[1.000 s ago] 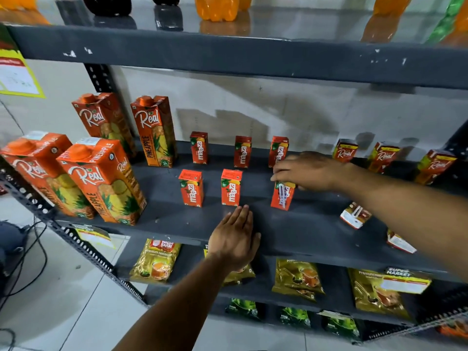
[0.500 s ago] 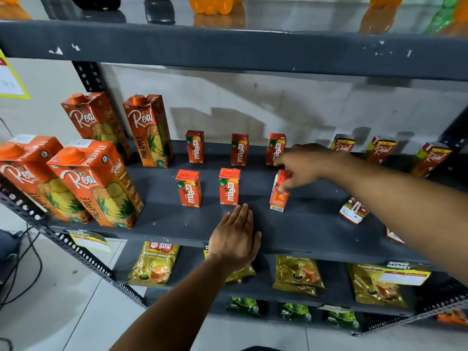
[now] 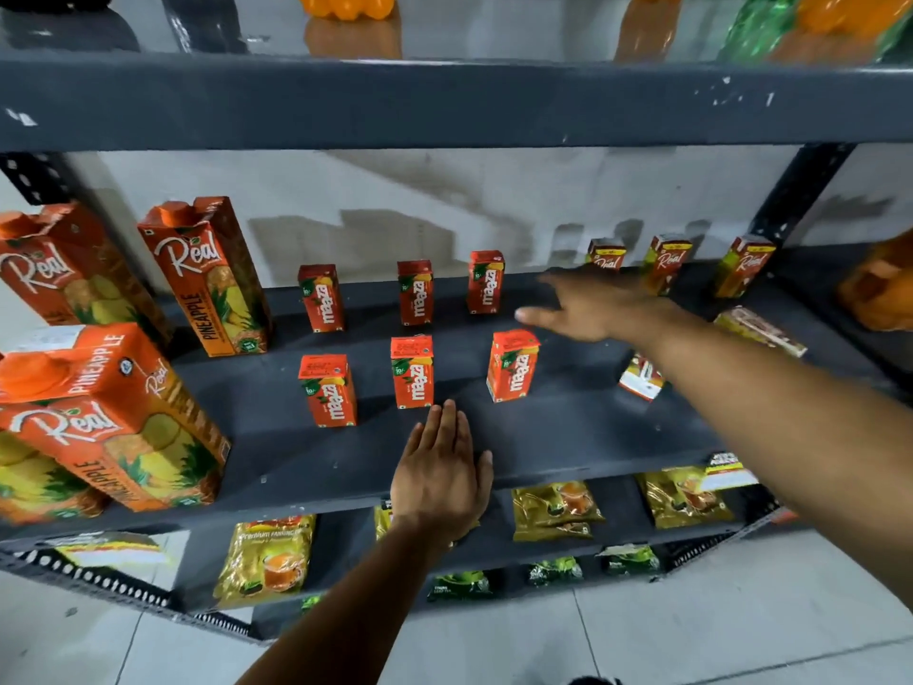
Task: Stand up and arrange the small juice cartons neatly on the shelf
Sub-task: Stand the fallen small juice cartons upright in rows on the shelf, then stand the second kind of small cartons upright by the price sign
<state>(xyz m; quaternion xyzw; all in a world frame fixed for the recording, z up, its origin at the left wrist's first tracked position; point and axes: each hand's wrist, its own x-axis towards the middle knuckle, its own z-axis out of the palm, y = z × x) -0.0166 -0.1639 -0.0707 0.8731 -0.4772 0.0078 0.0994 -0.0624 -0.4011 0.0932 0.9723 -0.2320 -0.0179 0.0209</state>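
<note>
Small red Maaza cartons stand upright in two rows on the dark grey shelf (image 3: pixel 568 437): a back row (image 3: pixel 415 292) and a front row (image 3: pixel 412 372). The rightmost front carton (image 3: pixel 513 365) stands free, just left of my right hand (image 3: pixel 593 304), which hovers open above the shelf, fingers spread. My left hand (image 3: pixel 442 472) lies flat and open on the shelf's front edge. A small carton (image 3: pixel 641 377) lies on its side under my right forearm. Another (image 3: pixel 761 331) lies flat farther right. Three small Real cartons (image 3: pixel 668 262) stand at the back right.
Large Real pineapple cartons (image 3: pixel 113 417) stand at the left, two in front and two behind. The upper shelf (image 3: pixel 444 101) overhangs closely, with bottles on it. Gold snack packets (image 3: pixel 556 509) and green packets fill the lower shelves. An orange pack (image 3: pixel 879 289) sits at the far right.
My right hand has let go of the third front-row carton, which now stands upright, and has lifted away to the right and back. My left hand stays in place.
</note>
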